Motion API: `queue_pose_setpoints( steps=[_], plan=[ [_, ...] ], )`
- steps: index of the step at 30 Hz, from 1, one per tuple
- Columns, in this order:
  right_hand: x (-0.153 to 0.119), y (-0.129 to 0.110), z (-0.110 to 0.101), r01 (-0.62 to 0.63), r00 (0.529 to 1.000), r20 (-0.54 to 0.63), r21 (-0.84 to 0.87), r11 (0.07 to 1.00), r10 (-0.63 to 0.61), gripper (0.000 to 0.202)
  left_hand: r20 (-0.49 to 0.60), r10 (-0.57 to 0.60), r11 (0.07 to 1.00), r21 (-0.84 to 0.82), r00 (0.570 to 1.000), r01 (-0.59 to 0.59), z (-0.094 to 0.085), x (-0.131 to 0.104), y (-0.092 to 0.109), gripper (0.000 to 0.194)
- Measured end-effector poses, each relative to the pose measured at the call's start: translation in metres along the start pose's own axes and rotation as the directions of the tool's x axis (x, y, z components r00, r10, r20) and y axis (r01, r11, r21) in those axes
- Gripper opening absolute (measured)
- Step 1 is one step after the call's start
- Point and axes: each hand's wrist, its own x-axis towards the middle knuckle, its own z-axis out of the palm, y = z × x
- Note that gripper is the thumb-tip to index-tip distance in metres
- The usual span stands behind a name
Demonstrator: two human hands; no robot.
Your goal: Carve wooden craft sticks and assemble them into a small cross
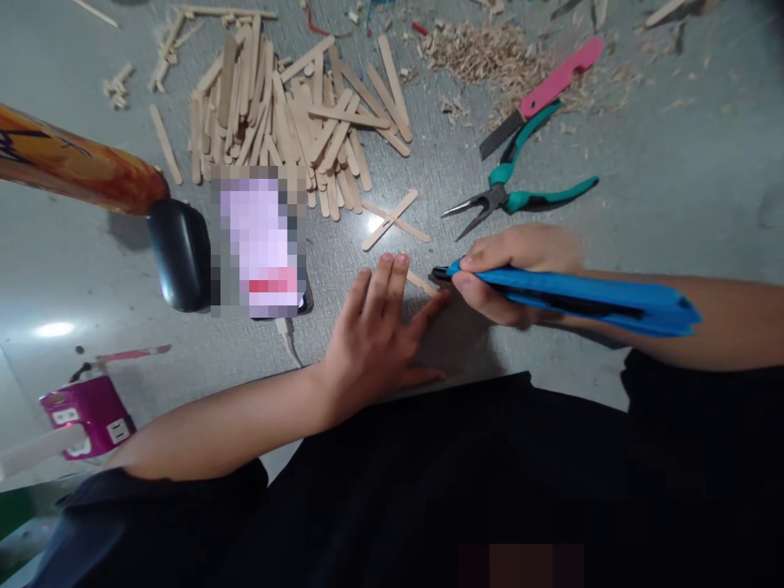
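Observation:
My left hand [376,339] lies flat on the table with its fingers apart, holding down a wooden craft stick [421,282] that shows between the index finger and thumb side. My right hand [518,249] is closed around a blue box cutter [569,296]. The cutter's dark tip is at the stick's right end, close to my left fingers; whether the blade touches the wood I cannot make out. Just beyond, two crossed craft sticks [390,220] form an X. Needle-nose pliers [499,196] with teal handles rest open past my right hand.
A large heap of craft sticks [275,114] lies at the back. Near it are wood shavings [483,53] and a pink-handled folding saw [560,77]. To the left are a phone [260,245] on a cable, a black rounded case [179,255], an orange can [73,159] and a purple power adapter [89,416].

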Motion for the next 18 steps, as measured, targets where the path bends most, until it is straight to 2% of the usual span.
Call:
queue_pose_setpoints(
  steps=[1, 3, 5, 13, 18],
  plan=[
    [0.0, 0.0, 0.0, 0.004, 1.0, 0.016, -0.011, 1.0, -0.004, 0.028, -0.001, 0.001, 1.0, -0.003, 1.0, -0.001, 0.001, -0.001, 0.0, 0.122],
    [0.0, 0.001, 0.004, 0.109, 0.993, -0.042, -0.033, 0.994, -0.11, 0.021, -0.005, 0.004, 1.0, -0.007, 1.0, -0.004, 0.003, -0.001, 0.0, 0.125],
    [0.0, 0.001, 0.009, 0.154, 0.984, -0.086, -0.061, 0.986, -0.159, 0.013, -0.001, 0.002, 1.0, -0.012, 1.0, -0.002, 0.004, -0.002, 0.0, 0.125],
    [0.003, -0.003, 0.012, 0.231, 0.956, -0.153, -0.132, 0.964, -0.25, 0.011, -0.014, 0.0, 1.0, -0.001, 1.0, 0.0, 0.004, -0.001, 0.0, 0.123],
    [0.002, -0.001, 0.015, 0.213, 0.966, -0.122, -0.116, 0.97, -0.227, 0.011, -0.012, 0.004, 1.0, 0.012, 1.0, -0.004, 0.003, -0.001, 0.0, 0.12]
  ],
)
